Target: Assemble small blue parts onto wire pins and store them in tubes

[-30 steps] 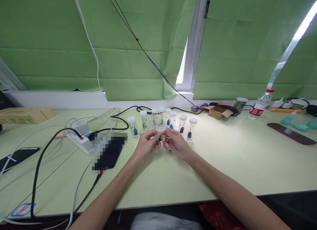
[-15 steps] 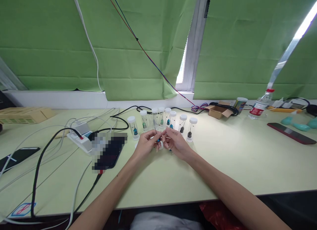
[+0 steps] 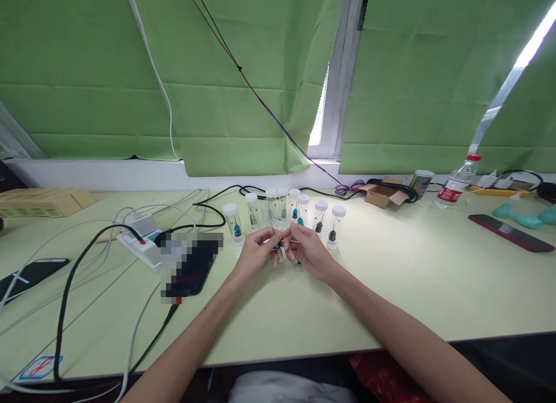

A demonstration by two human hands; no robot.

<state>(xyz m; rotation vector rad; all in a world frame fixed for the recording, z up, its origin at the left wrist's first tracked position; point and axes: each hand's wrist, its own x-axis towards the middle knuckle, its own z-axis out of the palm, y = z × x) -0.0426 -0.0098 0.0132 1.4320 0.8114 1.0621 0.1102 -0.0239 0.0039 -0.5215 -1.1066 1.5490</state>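
Head view: near the white-capped tubes (image 3: 282,209), your left hand (image 3: 259,251) pinches a blue piece (image 3: 278,246); your right hand (image 3: 307,251) — can't tell its grip. One hard tug could tip tubes.

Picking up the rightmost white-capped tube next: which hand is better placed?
Probably the right hand: it is nearer that white-capped clear tube. The left hand lies farther off, beyond the right, with a small blue part at its fingers.
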